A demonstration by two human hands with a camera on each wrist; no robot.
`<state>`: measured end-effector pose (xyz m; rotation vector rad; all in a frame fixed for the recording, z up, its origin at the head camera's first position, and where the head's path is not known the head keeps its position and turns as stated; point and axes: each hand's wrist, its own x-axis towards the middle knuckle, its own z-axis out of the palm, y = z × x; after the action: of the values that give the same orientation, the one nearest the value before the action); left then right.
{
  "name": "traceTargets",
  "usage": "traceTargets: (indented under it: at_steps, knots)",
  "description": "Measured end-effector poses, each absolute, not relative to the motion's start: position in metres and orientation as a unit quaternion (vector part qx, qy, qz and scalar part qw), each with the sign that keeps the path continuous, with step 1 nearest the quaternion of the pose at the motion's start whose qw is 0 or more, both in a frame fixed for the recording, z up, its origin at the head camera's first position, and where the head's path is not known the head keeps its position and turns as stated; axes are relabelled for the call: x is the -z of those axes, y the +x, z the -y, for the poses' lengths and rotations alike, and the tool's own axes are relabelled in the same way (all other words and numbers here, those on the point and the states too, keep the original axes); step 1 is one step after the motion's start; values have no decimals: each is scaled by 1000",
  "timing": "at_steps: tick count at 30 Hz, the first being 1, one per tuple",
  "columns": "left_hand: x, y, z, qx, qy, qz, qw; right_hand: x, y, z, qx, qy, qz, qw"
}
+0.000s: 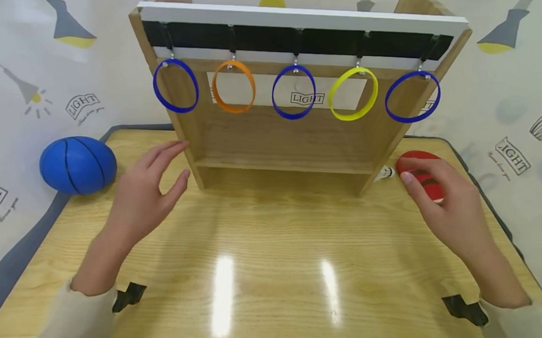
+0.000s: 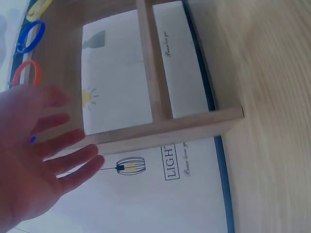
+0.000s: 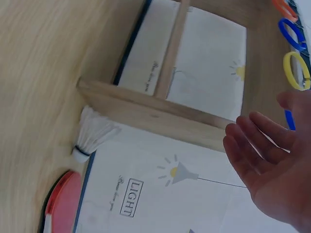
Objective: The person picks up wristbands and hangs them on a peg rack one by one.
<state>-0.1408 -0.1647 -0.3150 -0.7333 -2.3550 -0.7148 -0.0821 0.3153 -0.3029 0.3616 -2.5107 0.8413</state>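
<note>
My left hand [image 1: 145,191] hovers over the table between a blue ball [image 1: 78,165] and a wooden stand [image 1: 280,162], its fingers relaxed and holding nothing. On the other side my right hand [image 1: 451,209] is likewise raised with nothing in it, partly covering a red table tennis paddle [image 1: 419,155] in the head view. From the stand's top bar hang several rings: a blue ring [image 1: 156,91] at left, an orange ring [image 1: 214,93], a blue ring [image 1: 274,96] in the middle, a yellow ring [image 1: 376,93] and a blue ring [image 1: 387,101] at right. Neither hand touches them.
A shuttlecock [image 3: 95,133] lies beside the stand's right side panel, near the paddle. Black tape marks [image 1: 131,295] are on the wooden table [image 1: 277,230] near both sleeves. Patterned cloth [image 1: 505,113] surrounds the table at back and sides.
</note>
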Motion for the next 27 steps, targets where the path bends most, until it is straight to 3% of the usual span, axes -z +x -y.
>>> traceTargets:
  at_steps: [4, 9, 15, 19, 27]
  knots:
    - [322, -133, 174, 159, -313, 912, 211, 317, -79, -323, -227, 153, 940, 204]
    - [332, -121, 182, 107, -285, 947, 100, 333, -76, -331, -147, 182, 961, 148]
    - [349, -114, 184, 108, -249, 962, 15, 348, -71, -330, -73, 178, 975, 110]
    - [358, -111, 181, 112, -238, 965, -2, 355, -68, -327, -48, 170, 980, 91]
    - [367, -110, 179, 100, -243, 965, 11, 363, -66, -323, -45, 154, 984, 79]
